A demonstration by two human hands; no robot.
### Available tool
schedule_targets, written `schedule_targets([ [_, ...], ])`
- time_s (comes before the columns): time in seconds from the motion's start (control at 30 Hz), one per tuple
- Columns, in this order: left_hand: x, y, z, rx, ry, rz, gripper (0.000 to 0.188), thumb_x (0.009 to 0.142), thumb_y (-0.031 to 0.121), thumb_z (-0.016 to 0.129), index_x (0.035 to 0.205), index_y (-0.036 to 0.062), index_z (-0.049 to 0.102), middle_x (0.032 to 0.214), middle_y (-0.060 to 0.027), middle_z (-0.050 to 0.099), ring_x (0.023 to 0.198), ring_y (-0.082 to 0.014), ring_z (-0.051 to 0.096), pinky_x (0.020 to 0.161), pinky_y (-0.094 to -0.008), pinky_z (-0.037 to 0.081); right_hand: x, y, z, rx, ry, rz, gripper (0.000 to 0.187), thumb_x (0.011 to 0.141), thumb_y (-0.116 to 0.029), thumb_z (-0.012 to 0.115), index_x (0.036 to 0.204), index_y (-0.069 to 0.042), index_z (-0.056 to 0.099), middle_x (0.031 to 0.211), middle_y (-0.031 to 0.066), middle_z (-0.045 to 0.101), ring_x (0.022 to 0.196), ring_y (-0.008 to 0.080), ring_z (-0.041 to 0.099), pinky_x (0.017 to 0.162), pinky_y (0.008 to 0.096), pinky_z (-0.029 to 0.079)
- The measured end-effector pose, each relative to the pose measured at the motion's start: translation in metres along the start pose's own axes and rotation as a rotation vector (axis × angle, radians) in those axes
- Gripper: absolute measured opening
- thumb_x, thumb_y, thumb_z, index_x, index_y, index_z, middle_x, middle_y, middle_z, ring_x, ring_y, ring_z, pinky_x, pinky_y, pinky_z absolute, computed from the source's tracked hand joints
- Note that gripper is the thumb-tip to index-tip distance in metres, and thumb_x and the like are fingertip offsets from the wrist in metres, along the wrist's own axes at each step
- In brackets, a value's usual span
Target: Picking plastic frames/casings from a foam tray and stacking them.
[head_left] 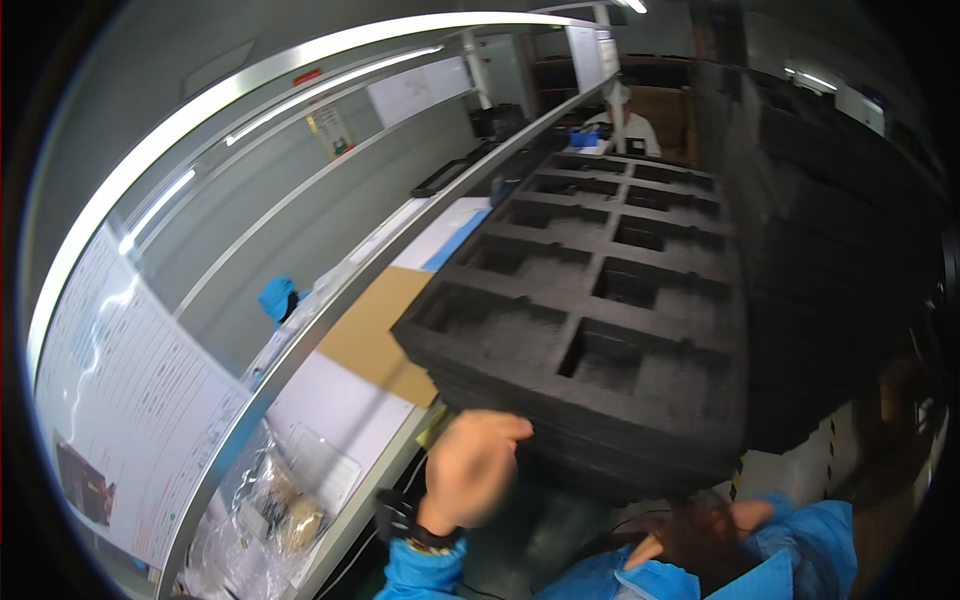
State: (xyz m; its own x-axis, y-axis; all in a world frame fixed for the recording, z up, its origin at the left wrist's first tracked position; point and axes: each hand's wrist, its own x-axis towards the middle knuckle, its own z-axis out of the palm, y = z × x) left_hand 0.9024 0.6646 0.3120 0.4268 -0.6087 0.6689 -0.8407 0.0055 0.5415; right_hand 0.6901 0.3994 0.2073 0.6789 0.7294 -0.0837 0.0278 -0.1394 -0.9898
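Note:
A tall stack of black foam trays (pixel 600 330) with several rectangular pockets fills the middle of the view, its near corner close to me. My left hand (pixel 475 468), in a blue sleeve with a dark wrist strap, grips the stack's near front edge with curled fingers. My right hand (pixel 700 535) sits lower, just under the stack's near right edge, in shadow. Its fingers look spread and I see nothing in it.
A white workbench (pixel 330 410) with a brown cardboard sheet (pixel 375 335) runs along the left under an aluminium rail with hanging paper sheets (pixel 130 400). Plastic bags (pixel 270 510) lie near me. More dark foam stacks (pixel 850 260) stand on the right. A person in white (pixel 625 120) works far off.

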Motion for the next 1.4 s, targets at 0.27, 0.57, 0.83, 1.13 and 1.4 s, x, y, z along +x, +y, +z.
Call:
schedule_targets([
  [0.27,0.155,-0.021,0.012,0.376,-0.489,0.138,0.022,0.092,0.014,0.056,0.109,0.0013,0.061,0.112,-0.0159,0.062,0.106,-0.0345,0.057,0.092,-0.0401,0.046,-0.099,-0.192,-0.094,-0.970,0.302,-0.081,0.024,0.094,-0.015,0.056,0.112,-0.001,0.063,0.106,0.0114,0.067,0.092,0.0188,0.066,0.077,0.0279,0.055],
  [0.57,0.304,-0.102,0.124,0.713,-0.602,0.045,0.027,0.092,0.020,0.048,0.104,-0.0006,0.062,0.107,-0.0196,0.065,0.104,-0.0371,0.060,0.090,-0.0446,0.047,0.020,-0.198,-0.402,-1.396,1.045,0.275,0.022,0.082,-0.013,0.054,0.095,-0.002,0.068,0.090,0.0201,0.068,0.084,0.0364,0.065,0.076,0.0423,0.052],
  [0.83,0.340,-0.185,0.152,0.970,-0.476,-0.230,0.035,0.092,0.040,0.045,0.106,0.0146,0.066,0.098,-0.0175,0.068,0.100,-0.0316,0.064,0.086,-0.0479,0.046,0.103,-0.110,-0.538,-1.438,0.985,0.658,0.026,0.080,-0.012,0.058,0.100,-0.003,0.070,0.100,0.0198,0.068,0.098,0.0364,0.065,0.083,0.0450,0.052],
  [1.13,0.344,-0.211,0.157,0.853,-0.332,-0.325,0.040,0.091,0.046,0.042,0.117,0.0255,0.065,0.123,-0.0190,0.056,0.110,-0.0357,0.057,0.094,-0.0526,0.041,0.109,-0.080,-0.555,-1.294,1.062,0.547,0.048,0.092,-0.048,0.043,0.107,-0.013,0.071,0.124,0.0199,0.054,0.121,0.0371,0.043,0.100,0.0506,0.038],
  [1.4,0.352,-0.225,0.155,0.731,-0.290,-0.324,0.038,0.089,0.050,0.045,0.108,0.0265,0.068,0.116,-0.0111,0.052,0.109,-0.0334,0.049,0.094,-0.0499,0.037,0.107,-0.083,-0.558,-1.321,1.077,0.533,0.058,0.092,-0.058,0.041,0.106,-0.011,0.072,0.124,0.0160,0.054,0.117,0.0361,0.046,0.101,0.0490,0.033],
])
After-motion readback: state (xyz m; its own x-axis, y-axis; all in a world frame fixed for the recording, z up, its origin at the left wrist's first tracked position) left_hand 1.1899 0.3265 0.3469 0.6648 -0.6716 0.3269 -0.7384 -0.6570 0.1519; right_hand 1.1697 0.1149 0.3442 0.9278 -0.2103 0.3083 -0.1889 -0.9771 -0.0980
